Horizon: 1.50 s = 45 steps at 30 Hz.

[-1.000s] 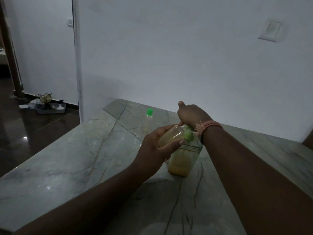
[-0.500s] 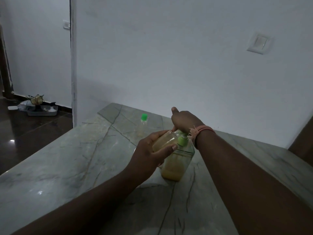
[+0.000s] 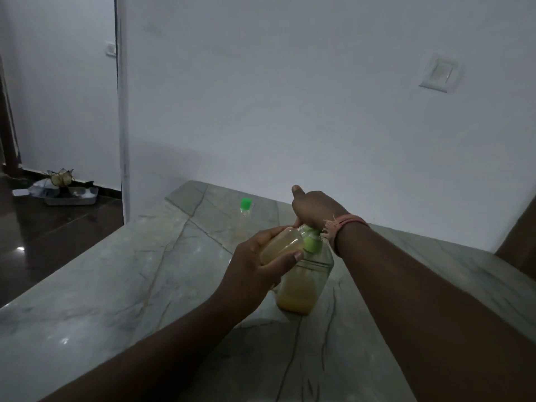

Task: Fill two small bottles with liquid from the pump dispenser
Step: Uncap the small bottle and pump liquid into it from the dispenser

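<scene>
A clear pump dispenser (image 3: 301, 288) with yellow liquid and a green pump head stands on the marble table (image 3: 116, 285). My right hand (image 3: 316, 207) sits on top of the pump head, fingers curled down over it and thumb sticking up. My left hand (image 3: 255, 265) grips a small bottle (image 3: 280, 245) holding yellowish liquid, tilted with its mouth against the green nozzle. The nozzle tip and the bottle's mouth are hidden where they meet. A second small clear bottle (image 3: 246, 210) with a green cap stands upright farther back on the table.
A white wall runs along the table's far edge, with a switch plate (image 3: 439, 72) high on the right. To the left the dark floor drops away, with a tray of clutter (image 3: 71, 195) by the wall. A dark brown edge (image 3: 519, 242) shows at far right.
Both hands keep the same hold on the small bottle and the pump head. Only my view has shifted a little; the bottles have not visibly moved.
</scene>
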Tool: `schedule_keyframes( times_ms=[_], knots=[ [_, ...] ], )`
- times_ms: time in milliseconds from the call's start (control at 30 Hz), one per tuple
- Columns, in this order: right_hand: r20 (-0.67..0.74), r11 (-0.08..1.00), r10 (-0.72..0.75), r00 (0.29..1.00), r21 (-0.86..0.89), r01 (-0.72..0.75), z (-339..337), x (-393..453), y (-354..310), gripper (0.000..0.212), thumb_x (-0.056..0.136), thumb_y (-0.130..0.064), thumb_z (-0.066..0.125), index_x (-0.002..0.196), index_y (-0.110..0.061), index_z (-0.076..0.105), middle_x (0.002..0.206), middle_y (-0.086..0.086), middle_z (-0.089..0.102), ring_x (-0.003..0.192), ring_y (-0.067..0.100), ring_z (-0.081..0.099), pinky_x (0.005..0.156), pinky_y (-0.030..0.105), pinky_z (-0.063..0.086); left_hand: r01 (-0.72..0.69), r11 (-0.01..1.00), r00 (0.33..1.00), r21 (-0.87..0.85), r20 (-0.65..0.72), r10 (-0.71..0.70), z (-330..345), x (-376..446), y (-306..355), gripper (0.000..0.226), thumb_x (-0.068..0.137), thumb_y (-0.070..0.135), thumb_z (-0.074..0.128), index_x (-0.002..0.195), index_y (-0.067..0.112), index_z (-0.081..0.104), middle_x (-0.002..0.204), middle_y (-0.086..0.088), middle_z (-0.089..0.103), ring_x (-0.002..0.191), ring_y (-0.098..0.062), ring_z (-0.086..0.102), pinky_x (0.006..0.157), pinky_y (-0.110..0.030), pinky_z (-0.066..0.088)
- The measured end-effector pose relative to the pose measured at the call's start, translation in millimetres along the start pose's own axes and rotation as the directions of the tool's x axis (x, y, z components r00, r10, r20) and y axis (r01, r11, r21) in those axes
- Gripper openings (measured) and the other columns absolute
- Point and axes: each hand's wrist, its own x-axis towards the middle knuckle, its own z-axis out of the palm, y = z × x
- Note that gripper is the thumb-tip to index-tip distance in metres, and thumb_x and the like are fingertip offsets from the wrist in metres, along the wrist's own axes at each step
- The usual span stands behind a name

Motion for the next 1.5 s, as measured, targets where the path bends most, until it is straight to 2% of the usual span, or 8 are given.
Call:
schedule_keyframes(
  times_ms=[267, 600, 700, 800, 1000, 1200, 1400, 1500],
  knots=[
    [-0.009, 1.000, 0.017, 1.000, 0.003, -0.017, 6.2, 6.0, 1.4, 0.051, 0.102, -0.036, 0.020, 0.146, -0.030, 0.046, 0.142, 0.011, 0.055, 0.126, 0.033, 0.052, 0.109, 0.044, 0.038, 0.003, 1.000, 1.000, 0.002, 0.005, -0.003, -0.3, 1.7, -0.6, 0.045, 0.088, 0.025, 0.077, 0.131, 0.021, 0.064, 0.101, -0.004, 0.071, 0.065, -0.006, 0.065, 0.054, -0.019, 0.048],
    [-0.075, 0.998, -0.001, 0.997, 0.063, 0.006, 0.8, 1.4, 4.3, 0.057, 0.102, -0.044, 0.022, 0.127, -0.017, 0.067, 0.112, 0.013, 0.069, 0.111, 0.031, 0.061, 0.100, 0.040, 0.044, 0.013, 1.000, 1.000, -0.013, 0.008, -0.013, -0.1, 1.2, 2.4, 0.044, 0.087, 0.023, 0.078, 0.129, 0.021, 0.065, 0.097, -0.003, 0.072, 0.064, -0.005, 0.064, 0.053, -0.019, 0.048],
    [-0.051, 1.000, 0.005, 0.999, -0.009, -0.006, 4.7, 2.6, 2.4, 0.053, 0.101, -0.038, 0.020, 0.140, -0.027, 0.054, 0.133, 0.013, 0.060, 0.121, 0.033, 0.055, 0.107, 0.043, 0.040, 0.014, 1.000, 1.000, 0.000, 0.000, -0.014, 0.1, 1.8, 1.6, 0.045, 0.087, 0.025, 0.078, 0.130, 0.022, 0.065, 0.100, -0.003, 0.072, 0.064, -0.005, 0.065, 0.052, -0.018, 0.047],
    [-0.030, 1.000, -0.001, 1.000, -0.026, 0.000, 3.9, 0.5, -0.2, 0.051, 0.103, -0.032, 0.021, 0.143, -0.023, 0.051, 0.136, 0.015, 0.057, 0.122, 0.035, 0.054, 0.106, 0.042, 0.040, 0.010, 1.000, 1.000, 0.007, -0.003, -0.010, -0.2, 1.9, 1.8, 0.046, 0.087, 0.025, 0.078, 0.130, 0.022, 0.064, 0.102, -0.004, 0.072, 0.065, -0.005, 0.065, 0.052, -0.017, 0.047],
    [-0.053, 1.000, 0.014, 0.998, 0.022, -0.012, 1.1, 4.9, 4.5, 0.066, 0.102, -0.050, 0.022, 0.116, -0.007, 0.070, 0.108, 0.011, 0.068, 0.103, 0.027, 0.060, 0.091, 0.034, 0.041, -0.001, 1.000, 1.000, -0.026, 0.015, 0.001, -0.2, 3.1, -0.8, 0.045, 0.087, 0.025, 0.078, 0.130, 0.023, 0.064, 0.101, -0.004, 0.072, 0.065, -0.007, 0.064, 0.053, -0.020, 0.049],
    [-0.069, 0.998, 0.021, 0.997, -0.051, -0.025, 4.9, 6.2, 1.4, 0.053, 0.104, -0.037, 0.021, 0.138, -0.015, 0.055, 0.139, 0.014, 0.056, 0.126, 0.032, 0.052, 0.108, 0.040, 0.038, 0.005, 0.998, 1.000, -0.057, 0.007, -0.005, -0.3, 4.4, -4.2, 0.044, 0.086, 0.025, 0.079, 0.128, 0.025, 0.066, 0.102, -0.003, 0.071, 0.065, -0.006, 0.065, 0.053, -0.020, 0.048],
    [-0.067, 1.000, -0.007, 0.998, -0.029, 0.005, -0.2, 4.1, 2.3, 0.063, 0.105, -0.046, 0.020, 0.130, -0.006, 0.062, 0.135, 0.016, 0.058, 0.120, 0.030, 0.055, 0.100, 0.035, 0.037, 0.006, 0.996, 1.000, -0.089, 0.018, -0.004, 0.7, 4.1, -1.4, 0.040, 0.085, 0.025, 0.080, 0.123, 0.029, 0.067, 0.100, -0.002, 0.072, 0.066, -0.005, 0.065, 0.054, -0.020, 0.049],
    [-0.080, 0.998, -0.022, 0.997, -0.065, 0.016, 3.2, 2.9, 2.4, 0.053, 0.106, -0.033, 0.017, 0.137, -0.011, 0.054, 0.134, 0.018, 0.057, 0.121, 0.033, 0.053, 0.101, 0.038, 0.037, -0.003, 0.996, 1.000, -0.090, 0.015, 0.004, 0.4, 3.6, -3.1, 0.036, 0.085, 0.023, 0.080, 0.117, 0.034, 0.067, 0.097, 0.002, 0.073, 0.065, -0.004, 0.065, 0.054, -0.022, 0.051]
  ],
)
